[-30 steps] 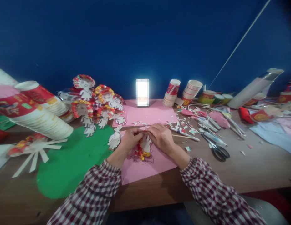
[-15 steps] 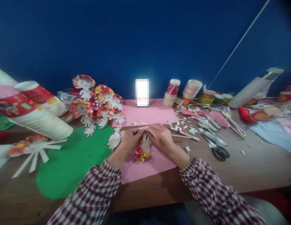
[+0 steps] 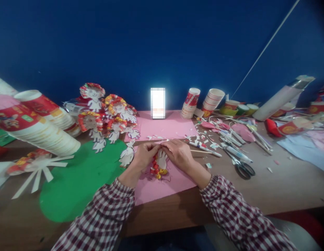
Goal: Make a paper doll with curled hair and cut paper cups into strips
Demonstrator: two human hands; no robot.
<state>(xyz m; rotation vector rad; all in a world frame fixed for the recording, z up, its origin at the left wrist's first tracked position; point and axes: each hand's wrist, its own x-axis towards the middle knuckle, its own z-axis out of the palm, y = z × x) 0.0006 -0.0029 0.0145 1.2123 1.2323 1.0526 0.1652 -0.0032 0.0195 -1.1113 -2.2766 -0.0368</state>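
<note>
Both hands meet over a pink sheet [image 3: 164,191] in the middle of the table. With thumb and fingers pinched, my left hand [image 3: 145,157] grips the upper left edge of a paper cup craft [image 3: 154,170] with curled red and yellow strips. My right hand [image 3: 179,153] closes on the same craft from the other side, its fingertips nearly touching the left ones. A white paper figure [image 3: 162,161] shows at the craft's centre, between the hands. My fingers hide the craft's upper part.
Finished cup crafts with paper figures [image 3: 116,129] cluster at the back left, beside a green sheet [image 3: 81,184]. Stacked paper cups [image 3: 47,134] lean at the left; more cups [image 3: 214,99] stand at the back. Scissors [image 3: 243,169], pens [image 3: 207,148] and paper scraps lie at the right.
Both hands keep their hold, with only a slight shift of the fingers. A little more of the white figure shows between them.
</note>
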